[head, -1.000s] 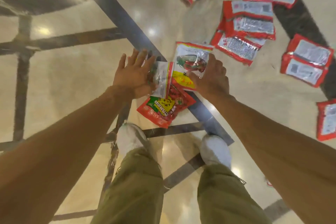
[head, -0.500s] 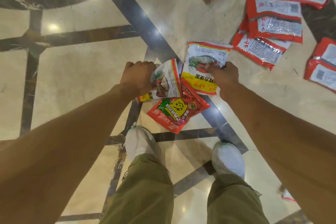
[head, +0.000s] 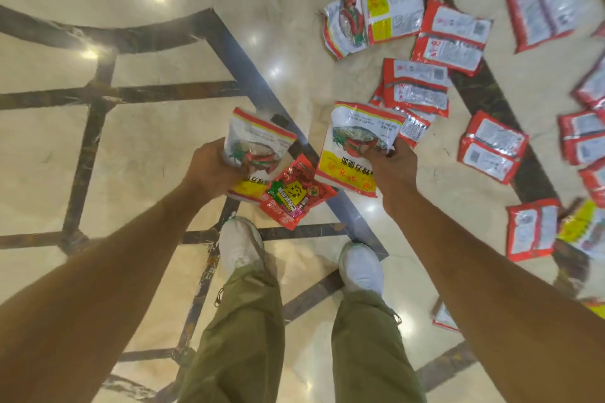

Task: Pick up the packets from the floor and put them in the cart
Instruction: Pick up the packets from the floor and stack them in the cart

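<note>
My left hand (head: 212,170) grips a white noodle packet (head: 258,141) with a red top edge and a yellow band. My right hand (head: 391,170) grips a second, similar white packet (head: 353,144) by its right side. Both packets are lifted off the floor. Between my hands a red packet (head: 294,195) with yellow and green print lies on the marble floor, just ahead of my shoes. No cart is in view.
Several red and white packets (head: 415,88) lie scattered on the floor to the right and far right, some overlapping. My white shoes (head: 240,245) stand below the hands. The marble floor (head: 147,147) at left has dark inlay bands.
Both hands have closed on their packets and raised them off the floor. The view has shifted, bringing more packets on the right into sight.
</note>
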A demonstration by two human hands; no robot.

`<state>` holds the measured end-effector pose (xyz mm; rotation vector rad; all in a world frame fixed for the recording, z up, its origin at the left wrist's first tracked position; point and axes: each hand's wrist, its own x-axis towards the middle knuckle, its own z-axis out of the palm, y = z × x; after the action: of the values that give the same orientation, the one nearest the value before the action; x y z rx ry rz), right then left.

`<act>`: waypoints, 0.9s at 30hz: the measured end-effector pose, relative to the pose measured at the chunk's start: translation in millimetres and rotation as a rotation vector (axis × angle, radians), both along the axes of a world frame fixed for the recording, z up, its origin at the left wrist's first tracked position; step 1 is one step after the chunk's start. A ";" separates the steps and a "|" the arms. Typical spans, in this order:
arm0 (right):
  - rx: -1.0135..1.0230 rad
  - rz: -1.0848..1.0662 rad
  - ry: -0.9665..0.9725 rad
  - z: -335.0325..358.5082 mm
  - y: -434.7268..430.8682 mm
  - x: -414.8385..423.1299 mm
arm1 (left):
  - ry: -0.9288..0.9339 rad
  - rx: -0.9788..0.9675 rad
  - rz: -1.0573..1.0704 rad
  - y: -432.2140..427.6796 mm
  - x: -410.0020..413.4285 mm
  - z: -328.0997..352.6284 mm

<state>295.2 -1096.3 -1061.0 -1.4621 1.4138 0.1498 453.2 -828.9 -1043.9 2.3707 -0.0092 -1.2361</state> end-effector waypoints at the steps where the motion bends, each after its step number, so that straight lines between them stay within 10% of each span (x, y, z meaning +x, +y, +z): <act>1: 0.022 -0.007 -0.016 25.2 -3.9 -2.6 | 0.048 -0.032 0.110 -0.6 -3.1 24.6; 8: 0.156 0.083 -0.092 259.4 -40.5 -20.8 | 0.223 -0.251 0.474 -19.1 -17.1 257.3; 16: 0.223 0.095 -0.311 530.4 -84.1 -29.5 | 0.099 -0.414 0.400 -52.2 -25.9 541.0; 27: 0.206 0.081 -0.547 730.1 -85.9 -71.9 | -0.087 -0.597 0.456 -72.6 -101.2 759.5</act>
<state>223.3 -1182.2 -330.9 -1.2636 0.8687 -0.0526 352.0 -901.4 -284.4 1.7718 0.1132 -0.7732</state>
